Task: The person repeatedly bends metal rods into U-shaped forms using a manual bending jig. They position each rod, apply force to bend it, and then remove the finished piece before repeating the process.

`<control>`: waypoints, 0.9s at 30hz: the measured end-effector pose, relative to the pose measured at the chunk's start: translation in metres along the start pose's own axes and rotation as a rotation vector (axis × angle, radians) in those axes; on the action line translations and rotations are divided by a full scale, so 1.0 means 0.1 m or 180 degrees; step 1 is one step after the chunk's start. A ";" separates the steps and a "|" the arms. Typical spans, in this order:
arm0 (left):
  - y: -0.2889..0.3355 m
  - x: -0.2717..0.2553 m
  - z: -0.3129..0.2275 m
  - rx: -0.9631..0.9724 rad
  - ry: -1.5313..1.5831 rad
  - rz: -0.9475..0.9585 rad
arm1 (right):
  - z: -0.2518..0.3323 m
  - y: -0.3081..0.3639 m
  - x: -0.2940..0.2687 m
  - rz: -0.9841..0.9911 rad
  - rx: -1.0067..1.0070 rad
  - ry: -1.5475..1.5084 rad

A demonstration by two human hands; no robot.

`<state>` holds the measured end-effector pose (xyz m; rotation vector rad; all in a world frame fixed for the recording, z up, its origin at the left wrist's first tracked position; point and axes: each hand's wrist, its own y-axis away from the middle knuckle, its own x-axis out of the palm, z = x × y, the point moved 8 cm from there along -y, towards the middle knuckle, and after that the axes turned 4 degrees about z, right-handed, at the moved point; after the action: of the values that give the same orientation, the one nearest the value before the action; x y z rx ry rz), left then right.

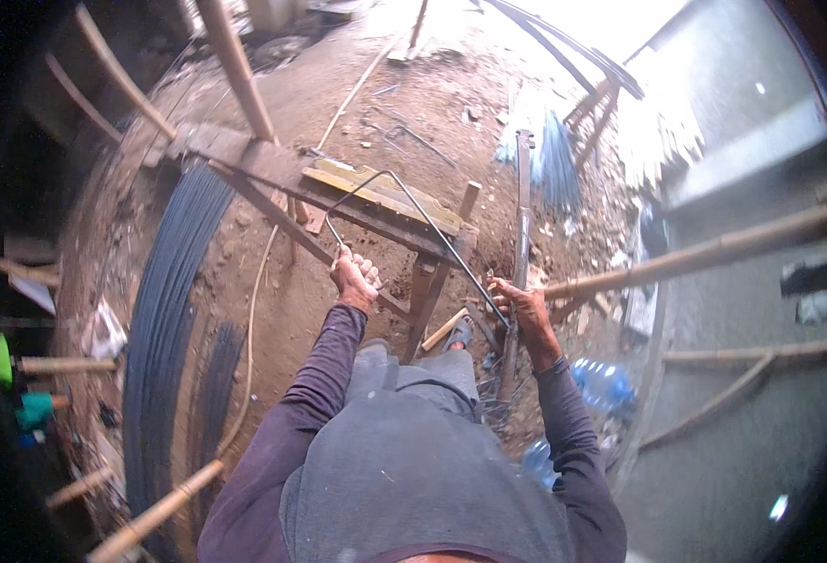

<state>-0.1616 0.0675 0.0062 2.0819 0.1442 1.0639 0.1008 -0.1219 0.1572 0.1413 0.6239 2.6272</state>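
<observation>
Two bare hands are seen at a rough wooden bending surface (385, 192) set on packed earth. The left hand (354, 279) is closed around the near corner of a thin steel rod (423, 218), which has been bent into an open rectangular loop lying across the surface and running down past its right end. The right hand (523, 310) is wrapped around a long metal bending lever (522, 225), just right of the surface, where the rod's lower end is met. Left of the surface, a long bundle of dark straight rods (165, 310) is laid on the ground. Below the surface, beside the right forearm, clear plastic bottles (603, 383) are seen. Bamboo poles (704, 251) are propped right of the surface.
</observation>
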 end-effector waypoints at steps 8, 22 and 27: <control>-0.60 -0.55 0.97 0.0493 0.1187 -0.1044 | 0.34 -1.12 -0.43 0.0902 0.0102 0.0644; -0.58 -0.76 1.11 0.0767 0.0540 -0.1869 | 0.05 -1.97 -1.07 0.1627 0.0441 0.1084; -0.74 -0.74 0.23 0.0987 -0.0798 -0.1458 | -0.22 -2.01 -1.18 0.1487 0.0617 0.1148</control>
<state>-0.1755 0.0738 -0.1000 2.2809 0.6603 0.5233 0.2808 -0.0205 0.0473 -0.1538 1.0809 3.0653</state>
